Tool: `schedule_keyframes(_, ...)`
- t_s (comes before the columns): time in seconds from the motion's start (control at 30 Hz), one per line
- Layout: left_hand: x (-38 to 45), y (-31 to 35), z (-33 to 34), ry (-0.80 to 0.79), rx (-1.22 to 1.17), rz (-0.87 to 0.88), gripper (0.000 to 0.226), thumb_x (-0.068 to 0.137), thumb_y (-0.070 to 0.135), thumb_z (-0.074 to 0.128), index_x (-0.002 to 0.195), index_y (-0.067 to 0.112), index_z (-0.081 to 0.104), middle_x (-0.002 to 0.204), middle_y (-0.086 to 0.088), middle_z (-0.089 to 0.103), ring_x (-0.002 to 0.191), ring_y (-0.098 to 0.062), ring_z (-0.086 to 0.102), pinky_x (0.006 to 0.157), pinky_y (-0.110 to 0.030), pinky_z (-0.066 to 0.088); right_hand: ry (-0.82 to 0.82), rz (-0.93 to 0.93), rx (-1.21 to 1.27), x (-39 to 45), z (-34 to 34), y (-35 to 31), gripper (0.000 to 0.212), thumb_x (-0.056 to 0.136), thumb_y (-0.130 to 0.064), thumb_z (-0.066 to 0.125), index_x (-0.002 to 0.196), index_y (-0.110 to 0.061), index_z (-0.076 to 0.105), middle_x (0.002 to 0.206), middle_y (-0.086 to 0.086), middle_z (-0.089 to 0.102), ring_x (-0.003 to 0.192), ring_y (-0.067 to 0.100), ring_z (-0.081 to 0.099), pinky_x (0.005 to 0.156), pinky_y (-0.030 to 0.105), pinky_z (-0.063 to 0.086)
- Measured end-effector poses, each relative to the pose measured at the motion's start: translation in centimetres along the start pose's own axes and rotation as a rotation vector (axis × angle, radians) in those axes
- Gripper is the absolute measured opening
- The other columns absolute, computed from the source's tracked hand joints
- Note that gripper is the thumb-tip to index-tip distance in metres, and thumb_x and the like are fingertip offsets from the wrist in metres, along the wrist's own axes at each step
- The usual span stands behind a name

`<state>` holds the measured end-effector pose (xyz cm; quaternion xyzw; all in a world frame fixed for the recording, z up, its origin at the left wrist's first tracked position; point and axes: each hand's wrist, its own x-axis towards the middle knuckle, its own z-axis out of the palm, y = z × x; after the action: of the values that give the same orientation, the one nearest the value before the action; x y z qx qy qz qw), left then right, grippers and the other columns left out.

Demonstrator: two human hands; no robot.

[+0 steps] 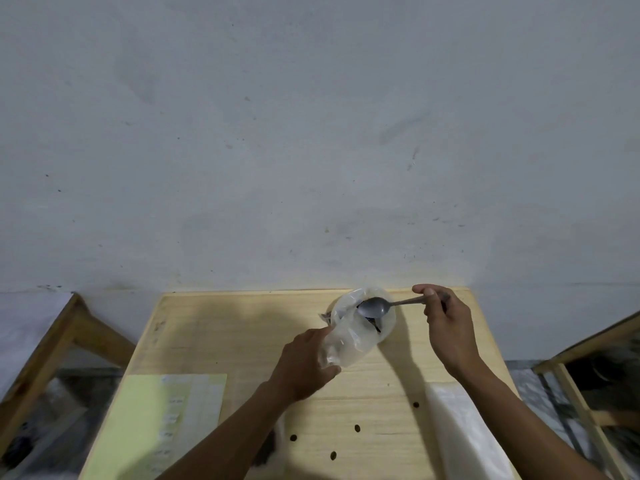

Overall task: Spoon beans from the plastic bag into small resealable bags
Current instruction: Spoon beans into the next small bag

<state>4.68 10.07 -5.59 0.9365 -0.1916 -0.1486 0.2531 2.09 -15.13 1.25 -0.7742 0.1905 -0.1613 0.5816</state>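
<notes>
- The right hand (446,327), right of centre in the lower half of the frame, has thumb and fingers curled and pinched on the far end of the spoon (388,304) handle.
- The spoon's long axis runs nearly level across the frame, handle to the right, bowl to the left; the bowl sits over the open mouth of the plastic bag (363,320). Whether it carries beans I cannot tell.
- The left hand (304,365), below and left of the bag, has its fingers closed on a small resealable bag (334,348), clear and crumpled, touching the big bag's near side.
- The plastic bag stands near the far edge of the wooden table (381,393), mouth upward, dark beans dimly visible inside.
- Loose beans (356,427) lie scattered on the table in the lower middle of the frame.
- Risk, as I judge it: the small bag's mouth looks collapsed, so a loaded spoon could tip beans onto the wood; a long level carry with a pinch at the handle's end invites wobble and spills.
- A yellow sheet (145,420) lies at lower left.
</notes>
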Motion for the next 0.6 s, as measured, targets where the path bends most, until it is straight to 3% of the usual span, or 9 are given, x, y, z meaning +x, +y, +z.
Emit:
schedule_keyframes(0.1,0.0,-0.4,0.3,-0.009,-0.047,-0.008,0.076,0.079,0.047,0.067,0.144,0.030,0.033,0.136,0.009,0.048,0.123,-0.016,0.047,0.099,-0.030,0.040,0.051,0.040,0.002,0.4,0.1,1.4,0.026,0.103,-0.027,0.044,0.103,-0.024,0.070,0.105,-0.005,0.066,0.091,0.013,0.059,0.078,0.029,0.042)
schedule_keyframes(0.17,0.2,-0.7,0.7,-0.033,-0.060,0.003,0.080,0.078,0.049,0.068,0.146,0.030,0.031,0.142,0.009,0.042,0.131,-0.018,0.041,0.104,-0.035,0.040,0.058,0.064,-0.005,0.2,0.6,2.5,0.025,0.102,-0.026,0.046,0.107,-0.021,0.071,0.109,-0.003,0.066,0.091,0.011,0.063,0.075,0.025,0.044)
schedule_keyframes(0.23,0.5,-0.7,0.9,-0.069,-0.051,0.033,0.084,0.079,0.049,0.068,0.149,0.030,0.026,0.154,0.013,0.031,0.145,-0.019,0.022,0.114,-0.036,0.030,0.052,0.099,-0.012,0.0,1.4,3.6,0.025,0.102,-0.023,0.048,0.109,-0.020,0.071,0.107,-0.001,0.067,0.079,0.002,0.063,0.070,0.019,0.044)
schedule_keyframes(0.3,0.8,-0.5,1.1,-0.087,-0.044,0.057,0.086,0.081,0.047,0.069,0.151,0.029,0.024,0.160,0.014,0.021,0.150,-0.017,0.008,0.117,-0.031,0.017,0.047,0.129,-0.015,-0.2,2.2,4.7,0.024,0.102,-0.023,0.048,0.109,-0.019,0.071,0.105,0.000,0.068,0.075,0.005,0.064,0.067,0.019,0.044)
schedule_keyframes(0.4,1.2,-0.1,1.0,-0.103,-0.047,0.084,0.085,0.083,0.043,0.070,0.152,0.027,0.022,0.161,0.014,0.015,0.150,-0.015,0.003,0.117,-0.026,0.009,0.072,0.161,0.001,-0.2,3.4,6.0,0.024,0.101,-0.022,0.049,0.110,-0.019,0.072,0.105,0.000,0.069,0.079,0.017,0.066,0.069,0.022,0.046)
schedule_keyframes(0.6,1.7,0.0,1.0,-0.153,-0.046,0.072,0.086,0.081,0.043,0.070,0.152,0.035,0.021,0.162,0.018,0.009,0.151,-0.020,-0.005,0.119,-0.038,0.015,0.049,0.306,0.034,0.4,5.4,8.0,0.022,0.099,-0.022,0.054,0.105,-0.017,0.074,0.096,0.002,0.073,0.075,0.019,0.062,0.075,0.035,0.052)
